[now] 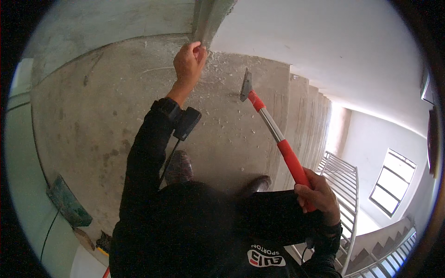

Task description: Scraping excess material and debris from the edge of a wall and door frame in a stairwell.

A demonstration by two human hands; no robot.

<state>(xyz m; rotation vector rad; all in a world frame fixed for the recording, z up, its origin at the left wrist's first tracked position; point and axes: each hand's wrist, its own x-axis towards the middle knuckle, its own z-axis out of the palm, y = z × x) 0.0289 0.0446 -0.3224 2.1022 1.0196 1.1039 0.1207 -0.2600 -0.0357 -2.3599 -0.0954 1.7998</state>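
Note:
My right hand (318, 193) grips the red sleeve of a long-handled scraper (271, 123). Its wide metal blade (246, 85) is over the concrete floor (139, 104), short of the top stair edge. My left hand (190, 64) is stretched out by the bottom of a wall corner (205, 24), fingers curled. Whether it touches the corner or pinches something small cannot be made out. Pale chips and crumbs (222, 66) lie scattered on the floor below that corner and around the blade.
Concrete stairs (302, 114) drop away on the right beside a white wall (313, 38). A metal railing (342, 170) runs there, with a window (393, 182) beyond. At lower left, a green dustpan-like piece (69, 201) leans by the wall near a dark brush (103, 240).

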